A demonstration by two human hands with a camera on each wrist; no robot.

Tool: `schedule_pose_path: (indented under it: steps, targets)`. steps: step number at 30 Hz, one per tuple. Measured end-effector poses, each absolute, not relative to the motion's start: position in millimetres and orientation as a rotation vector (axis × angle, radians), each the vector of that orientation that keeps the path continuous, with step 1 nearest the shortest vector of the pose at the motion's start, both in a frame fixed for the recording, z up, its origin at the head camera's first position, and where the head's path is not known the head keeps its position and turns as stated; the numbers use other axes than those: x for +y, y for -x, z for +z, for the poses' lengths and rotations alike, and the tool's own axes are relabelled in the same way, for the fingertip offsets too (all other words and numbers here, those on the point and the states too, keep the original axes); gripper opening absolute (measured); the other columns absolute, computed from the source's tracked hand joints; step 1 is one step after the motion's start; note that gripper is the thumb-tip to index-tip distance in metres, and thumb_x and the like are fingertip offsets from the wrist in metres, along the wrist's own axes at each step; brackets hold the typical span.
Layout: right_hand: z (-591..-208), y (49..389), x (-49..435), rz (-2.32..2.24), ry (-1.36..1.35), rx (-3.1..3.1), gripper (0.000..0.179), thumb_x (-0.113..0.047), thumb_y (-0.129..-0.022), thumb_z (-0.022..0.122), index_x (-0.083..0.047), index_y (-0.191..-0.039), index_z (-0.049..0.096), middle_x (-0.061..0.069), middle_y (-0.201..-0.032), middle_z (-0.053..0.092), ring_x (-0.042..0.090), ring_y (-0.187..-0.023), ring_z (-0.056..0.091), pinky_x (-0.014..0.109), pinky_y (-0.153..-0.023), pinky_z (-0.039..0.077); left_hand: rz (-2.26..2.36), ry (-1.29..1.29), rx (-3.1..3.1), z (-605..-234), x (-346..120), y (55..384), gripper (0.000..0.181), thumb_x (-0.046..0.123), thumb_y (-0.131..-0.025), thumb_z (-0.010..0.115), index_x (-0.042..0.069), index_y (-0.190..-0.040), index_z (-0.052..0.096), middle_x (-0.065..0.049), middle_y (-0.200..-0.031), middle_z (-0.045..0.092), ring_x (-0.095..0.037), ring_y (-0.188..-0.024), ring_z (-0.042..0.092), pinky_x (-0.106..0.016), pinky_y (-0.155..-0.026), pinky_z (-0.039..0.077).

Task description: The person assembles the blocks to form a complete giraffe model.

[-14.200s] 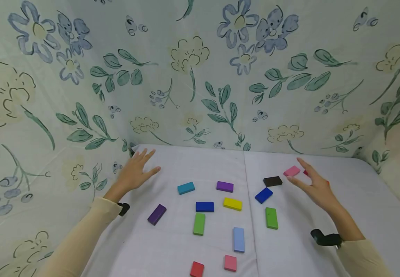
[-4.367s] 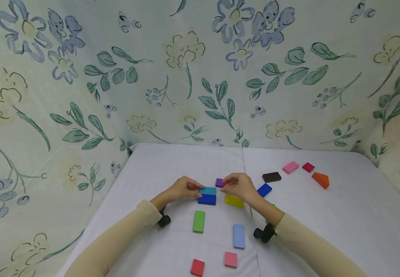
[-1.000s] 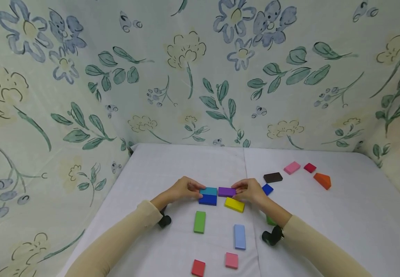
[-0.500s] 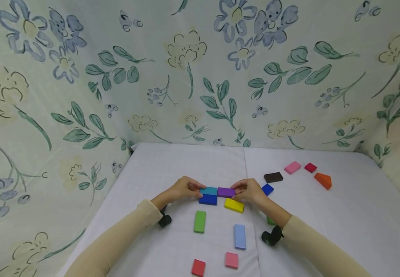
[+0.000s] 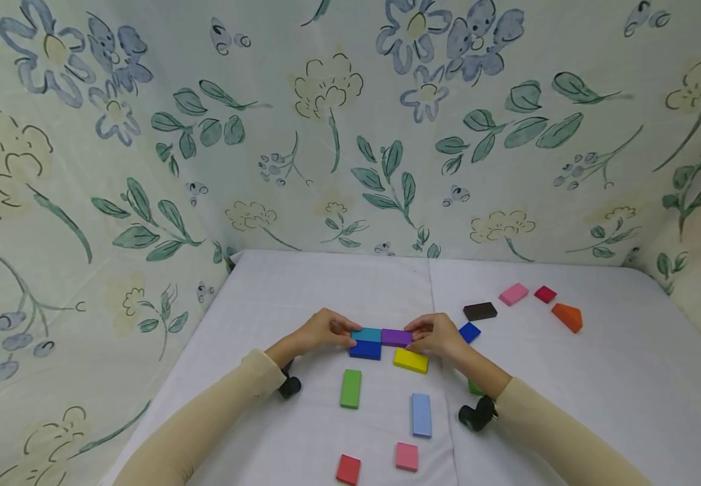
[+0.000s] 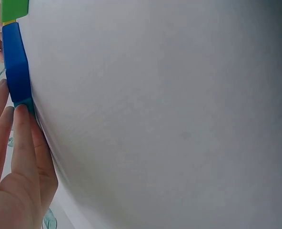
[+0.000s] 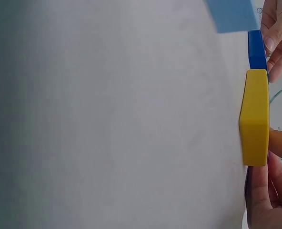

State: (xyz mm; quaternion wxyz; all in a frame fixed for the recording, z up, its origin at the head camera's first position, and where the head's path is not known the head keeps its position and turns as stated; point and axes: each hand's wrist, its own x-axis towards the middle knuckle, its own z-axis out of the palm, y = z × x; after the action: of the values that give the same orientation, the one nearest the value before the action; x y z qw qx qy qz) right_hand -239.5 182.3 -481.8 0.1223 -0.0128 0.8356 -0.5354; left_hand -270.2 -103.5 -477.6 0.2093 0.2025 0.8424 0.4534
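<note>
In the head view a teal block [image 5: 366, 334] lies flush behind a dark blue block [image 5: 365, 349]. My left hand [image 5: 324, 333] holds the teal block at its left end, thumb in front near the dark blue corner. End to end with the teal block is a purple block [image 5: 396, 337], its right end pinched by my right hand [image 5: 438, 335]. A yellow block [image 5: 410, 360] lies slightly askew just in front of the purple one, close under my right thumb. In the right wrist view the yellow block [image 7: 256, 117] largely hides the purple one.
Nearer me lie a green block [image 5: 351, 389], a light blue block [image 5: 421, 415], a pink block [image 5: 407, 457] and a red block [image 5: 348, 469]. Back right are a black block [image 5: 480, 311], another pink block [image 5: 513, 294] and an orange piece [image 5: 568, 317]. My right forearm partly covers another green block [image 5: 475, 387].
Both hands have come in from the sides to the middle. The teal block now sits against the dark blue one. Within the last second the purple block slid left, closing the gap to teal.
</note>
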Motion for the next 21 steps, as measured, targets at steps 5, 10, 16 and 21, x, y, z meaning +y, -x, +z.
schedule_pose_path:
  steps: [5, 10, 16, 21]
  targets:
    - [-481.2, 238.5, 182.4, -1.551, 0.043, 2.439, 0.027, 0.010, -0.078, 0.080, 0.007, -0.104, 0.071, 0.013, -0.088, 0.069, 0.017, -0.073, 0.059, 0.020, -0.070, 0.054, 1.262, -0.561, 2.345, -477.5, -103.7, 270.0, 0.031, 0.013, -0.087, 0.079, 0.010, -0.117, 0.075, 0.000, -0.103, 0.073, -0.011, -0.090, 0.064, -0.032, -0.088, 0.053]
    - [-480.2, 237.5, 183.4, -1.539, 0.059, 2.457, 0.027, 0.010, -0.078, 0.079, 0.007, -0.104, 0.071, 0.013, -0.088, 0.068, 0.018, -0.074, 0.059, 0.020, -0.070, 0.054, 1.258, -0.570, 2.346, -476.2, -102.6, 269.3, 0.030, 0.013, -0.087, 0.079, 0.010, -0.117, 0.075, 0.000, -0.105, 0.073, -0.011, -0.090, 0.064, -0.032, -0.088, 0.053]
    - [-480.7, 238.6, 184.7, -1.507, 0.087, 2.473, 0.027, 0.010, -0.077, 0.080, 0.006, -0.102, 0.072, 0.011, -0.087, 0.068, 0.018, -0.074, 0.059, 0.021, -0.071, 0.054, 1.252, -0.589, 2.349, -476.2, -102.3, 269.3, 0.032, 0.013, -0.086, 0.080, 0.009, -0.117, 0.075, -0.001, -0.106, 0.073, -0.012, -0.091, 0.065, -0.032, -0.088, 0.053]
    - [-480.6, 239.9, 185.8, -1.467, 0.127, 2.482, 0.028, 0.008, -0.077, 0.081, 0.005, -0.104, 0.072, 0.010, -0.086, 0.067, 0.018, -0.075, 0.059, 0.022, -0.072, 0.054, 1.250, -0.579, 2.355, -477.9, -103.0, 269.0, 0.031, 0.013, -0.086, 0.080, 0.010, -0.117, 0.075, 0.000, -0.106, 0.073, -0.011, -0.091, 0.064, -0.032, -0.087, 0.053]
